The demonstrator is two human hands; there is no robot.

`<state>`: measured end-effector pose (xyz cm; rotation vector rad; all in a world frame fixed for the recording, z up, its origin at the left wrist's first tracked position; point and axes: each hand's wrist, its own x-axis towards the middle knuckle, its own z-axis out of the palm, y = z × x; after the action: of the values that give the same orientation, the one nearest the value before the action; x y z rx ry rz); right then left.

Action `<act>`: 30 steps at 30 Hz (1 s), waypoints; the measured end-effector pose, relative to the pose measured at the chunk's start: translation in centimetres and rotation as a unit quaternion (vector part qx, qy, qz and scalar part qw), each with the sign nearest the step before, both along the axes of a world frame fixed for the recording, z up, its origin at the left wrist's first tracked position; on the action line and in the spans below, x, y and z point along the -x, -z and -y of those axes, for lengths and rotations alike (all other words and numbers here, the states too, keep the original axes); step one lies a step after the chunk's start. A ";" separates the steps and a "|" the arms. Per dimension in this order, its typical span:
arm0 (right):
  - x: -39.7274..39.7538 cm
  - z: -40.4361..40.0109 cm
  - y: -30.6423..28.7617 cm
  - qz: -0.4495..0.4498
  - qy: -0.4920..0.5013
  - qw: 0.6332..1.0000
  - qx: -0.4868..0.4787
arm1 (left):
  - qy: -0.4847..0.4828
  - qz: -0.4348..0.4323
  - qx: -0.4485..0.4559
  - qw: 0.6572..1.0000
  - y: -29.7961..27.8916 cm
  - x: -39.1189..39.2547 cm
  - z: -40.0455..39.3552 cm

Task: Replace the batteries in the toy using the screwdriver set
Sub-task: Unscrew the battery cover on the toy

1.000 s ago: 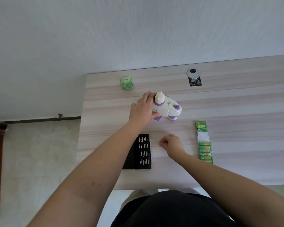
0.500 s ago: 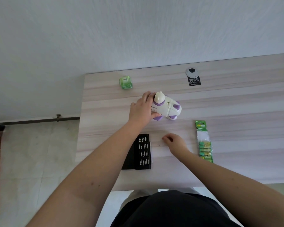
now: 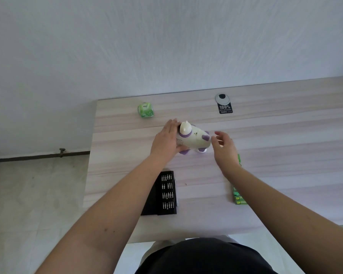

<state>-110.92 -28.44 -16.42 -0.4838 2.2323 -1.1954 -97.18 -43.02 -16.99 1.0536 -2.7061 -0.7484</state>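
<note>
Head view: left hand (image 3: 165, 142) grips toy (image 3: 193, 139), right hand (image 3: 223, 146) beside it.

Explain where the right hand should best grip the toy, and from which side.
Probably the rounded rear of the toy, approached from its right. The left hand already holds the head end, and the open right hand is beside the free rear.

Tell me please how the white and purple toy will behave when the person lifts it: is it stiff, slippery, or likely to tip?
The toy looks like hard moulded plastic, so probably stiff. Its smooth rounded body may be somewhat slippery. It stands on small purple feet, so it might tip if pushed; the left hand steadies one end, and the right hand is open near the other.
</note>
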 end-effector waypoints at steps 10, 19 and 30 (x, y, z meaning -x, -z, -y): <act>-0.1 3.5 -2.6 0.011 -0.102 0.995 -0.018 | -0.014 0.008 -0.021 1.000 -0.3 0.6 0.5; 0.3 4.4 -2.8 0.055 -0.074 0.995 -0.029 | -0.016 0.015 -0.018 1.000 -1.8 0.6 0.3; 0.9 5.0 -3.7 0.015 -0.120 0.989 -0.087 | -0.015 0.020 -0.023 0.999 -2.0 0.6 0.2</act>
<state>-111.82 -33.43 -12.72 -0.6396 2.1575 -0.8703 -97.81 -43.18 -14.96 1.1292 -2.7123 -0.7974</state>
